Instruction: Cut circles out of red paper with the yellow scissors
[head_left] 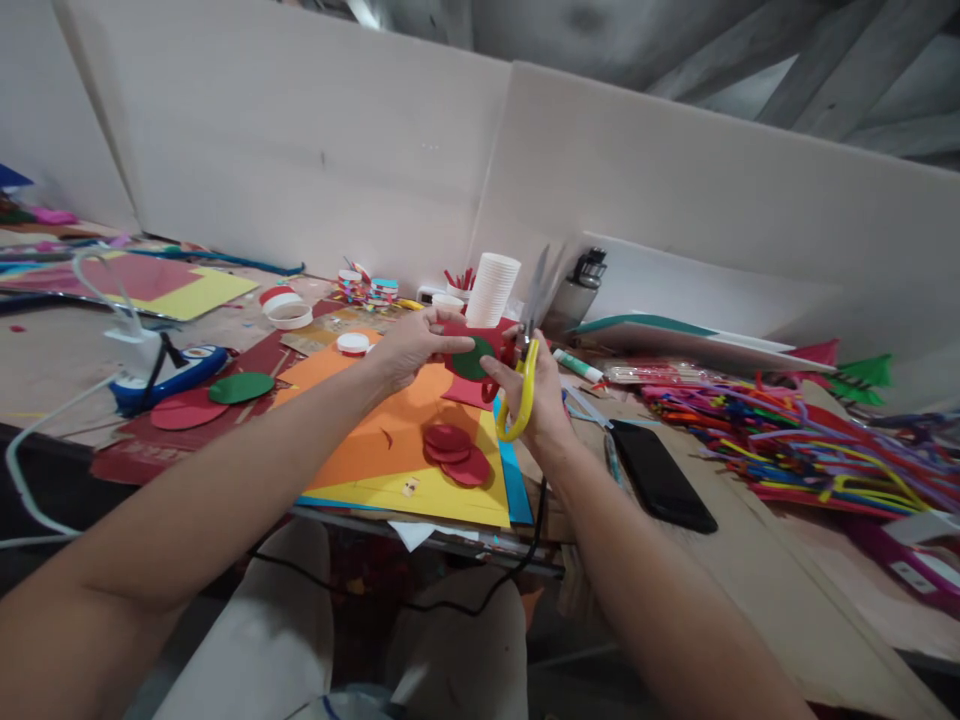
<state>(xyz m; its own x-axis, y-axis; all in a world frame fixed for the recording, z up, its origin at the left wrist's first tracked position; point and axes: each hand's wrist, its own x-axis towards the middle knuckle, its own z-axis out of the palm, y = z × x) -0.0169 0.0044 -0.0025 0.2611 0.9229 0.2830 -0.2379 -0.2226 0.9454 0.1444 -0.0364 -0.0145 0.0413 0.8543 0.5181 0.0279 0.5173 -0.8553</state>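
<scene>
My left hand (411,345) is closed on a red sheet of paper (469,335) with a green paper circle (472,358) held against it, raised above the table. My right hand (536,395) grips yellow-handled scissors (523,385); their blades point up and stand apart beside the red sheet. Below my hands lie orange and yellow paper sheets (390,450) with a small pile of red paper circles (454,452) on top.
A black phone (660,475) lies right of my right hand, beside a heap of coloured pipe cleaners (795,445). A stack of white cups (491,290) and a metal bottle (577,290) stand behind. At the left lie red and green circles (214,400), tape rolls (289,312) and a white cable (30,470).
</scene>
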